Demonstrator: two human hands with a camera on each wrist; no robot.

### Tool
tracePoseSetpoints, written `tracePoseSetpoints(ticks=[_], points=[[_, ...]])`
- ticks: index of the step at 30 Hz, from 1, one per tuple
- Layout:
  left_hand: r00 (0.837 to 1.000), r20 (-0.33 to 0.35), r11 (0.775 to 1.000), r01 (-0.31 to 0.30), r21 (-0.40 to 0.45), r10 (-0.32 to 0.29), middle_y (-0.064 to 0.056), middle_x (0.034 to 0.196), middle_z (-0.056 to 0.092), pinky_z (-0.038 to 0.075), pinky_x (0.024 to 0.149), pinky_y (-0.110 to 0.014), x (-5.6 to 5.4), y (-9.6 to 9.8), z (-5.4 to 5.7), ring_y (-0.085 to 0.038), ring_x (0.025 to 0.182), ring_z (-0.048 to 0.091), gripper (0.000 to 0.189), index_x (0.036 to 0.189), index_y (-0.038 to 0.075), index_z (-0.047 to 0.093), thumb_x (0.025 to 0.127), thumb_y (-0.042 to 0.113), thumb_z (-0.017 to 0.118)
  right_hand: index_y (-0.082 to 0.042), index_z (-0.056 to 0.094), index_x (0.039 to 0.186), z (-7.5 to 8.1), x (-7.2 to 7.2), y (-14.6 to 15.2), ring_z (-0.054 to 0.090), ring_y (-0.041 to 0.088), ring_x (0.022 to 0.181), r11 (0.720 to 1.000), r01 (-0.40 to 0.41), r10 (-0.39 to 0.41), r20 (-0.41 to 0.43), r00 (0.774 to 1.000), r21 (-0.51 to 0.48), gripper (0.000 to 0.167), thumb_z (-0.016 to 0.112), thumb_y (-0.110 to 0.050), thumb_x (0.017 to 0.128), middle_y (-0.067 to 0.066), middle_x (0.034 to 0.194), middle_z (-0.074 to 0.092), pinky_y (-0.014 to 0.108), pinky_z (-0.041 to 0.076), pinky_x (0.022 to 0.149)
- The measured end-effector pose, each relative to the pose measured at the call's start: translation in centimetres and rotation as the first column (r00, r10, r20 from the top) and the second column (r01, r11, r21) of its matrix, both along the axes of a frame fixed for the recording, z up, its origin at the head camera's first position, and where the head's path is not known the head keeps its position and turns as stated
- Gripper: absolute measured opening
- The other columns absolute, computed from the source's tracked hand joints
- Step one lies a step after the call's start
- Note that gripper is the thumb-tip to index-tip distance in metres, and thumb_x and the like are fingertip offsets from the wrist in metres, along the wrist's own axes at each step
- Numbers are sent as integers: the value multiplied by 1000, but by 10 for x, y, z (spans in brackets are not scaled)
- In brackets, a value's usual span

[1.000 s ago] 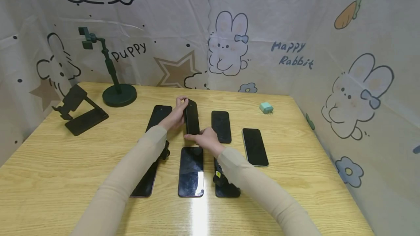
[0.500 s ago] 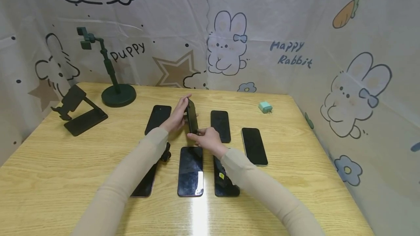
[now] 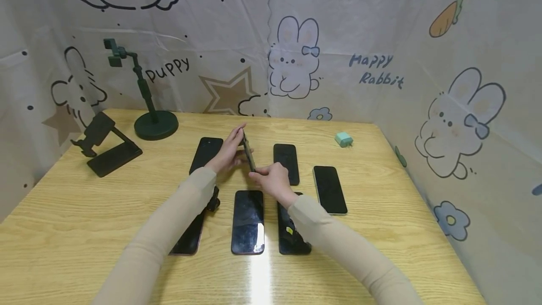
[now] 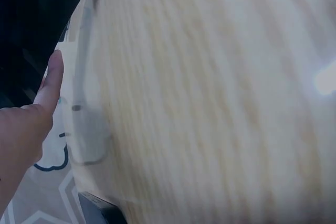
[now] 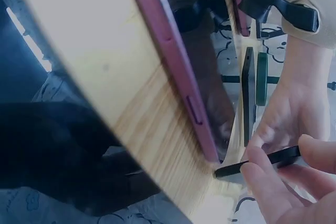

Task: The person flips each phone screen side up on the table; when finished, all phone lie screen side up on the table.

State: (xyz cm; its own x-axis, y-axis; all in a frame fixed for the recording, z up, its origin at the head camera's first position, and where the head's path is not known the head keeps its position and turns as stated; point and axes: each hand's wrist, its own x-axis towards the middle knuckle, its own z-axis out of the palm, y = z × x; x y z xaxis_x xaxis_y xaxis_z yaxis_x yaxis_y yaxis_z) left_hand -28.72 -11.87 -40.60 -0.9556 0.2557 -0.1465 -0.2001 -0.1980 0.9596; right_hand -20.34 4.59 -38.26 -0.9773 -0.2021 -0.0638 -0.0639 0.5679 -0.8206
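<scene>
Between my two hands a dark phone [image 3: 249,150] stands tilted on its long side, nearly edge-on in the head view. The left hand [image 3: 227,153] holds its far end, fingertips at the top edge. My right hand [image 3: 274,180] pinches the near end between thumb and fingers, as the right wrist view shows with the phone's thin black edge [image 5: 233,169]. In the left wrist view the phone's dark face fills the upper left corner beside the left hand [image 4: 26,124]. Close in front on the table lies another phone [image 3: 248,222], screen up and reflecting light.
More phones lie around: back left [image 3: 206,154], front left [image 3: 188,236], front right [image 3: 292,236], back right [image 3: 288,161] and far right [image 3: 330,189]. A green phone stand [image 3: 156,126] and a black folding stand [image 3: 114,159] stand at left. A mint charger plug [image 3: 344,139] sits at back right.
The held phone has turned in both hands from showing a broad dark side to nearly edge-on. The right hand has shifted slightly right; the phones on the table stayed put.
</scene>
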Motion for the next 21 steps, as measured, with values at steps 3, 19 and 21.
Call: tracePoseSetpoints(ticks=[3,19,21], points=[[1000,11,999,-27,-33,27,-20,155,16,40,99,-62,0,-1,-2,-47,133,38,55,154,35,13,102,46,28,-5,69,115,0,-1,1,72,23,85,1000,10,-10,-21,1000,-21,30,66,-22,91,13,93,74,39,56,81],[967,-90,942,-252,-221,238,-21,137,40,58,62,-30,1,-7,-13,-23,97,61,50,146,23,41,99,16,52,2,67,116,-8,-4,8,73,24,80,995,57,-63,-68,996,-85,29,64,-13,92,16,93,73,15,41,52],[961,-104,934,-275,-226,258,-20,134,42,56,56,-28,1,-9,-14,-18,89,60,49,145,20,44,97,15,55,2,67,116,-10,-4,10,73,24,81,995,61,-66,-64,996,-81,28,64,-12,92,17,95,73,17,40,51]])
